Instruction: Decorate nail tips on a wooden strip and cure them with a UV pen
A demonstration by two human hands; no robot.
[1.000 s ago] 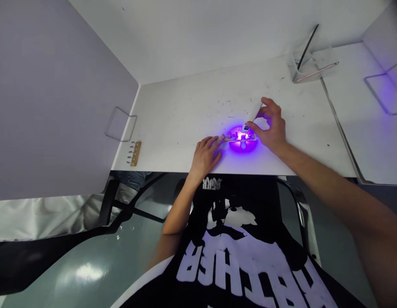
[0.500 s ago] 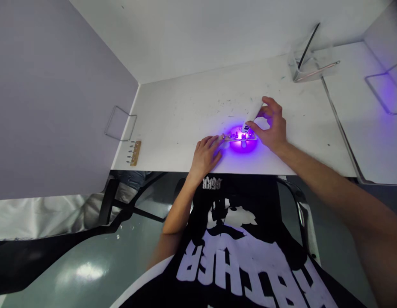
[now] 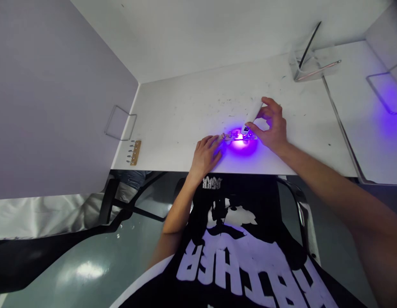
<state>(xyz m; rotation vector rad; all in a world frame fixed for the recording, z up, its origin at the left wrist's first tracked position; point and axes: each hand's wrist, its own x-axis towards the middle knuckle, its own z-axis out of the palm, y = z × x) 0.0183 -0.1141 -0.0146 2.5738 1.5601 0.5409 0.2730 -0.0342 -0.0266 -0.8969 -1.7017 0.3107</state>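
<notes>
Head view: right hand pinches lit lamp over strip; we judge lighting underway, unfinished. Left hand at strip's left end, grip unclear.

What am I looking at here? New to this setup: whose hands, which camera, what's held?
No machine here: just someone's two bare hands, seen by a camera worn on that person's own head, looking forward and down. The right hand holds a white handheld light, which throws violet light on a small strip. The left hand is at the strip's left end. Also on the white table: a tan block and a clear container.
</notes>
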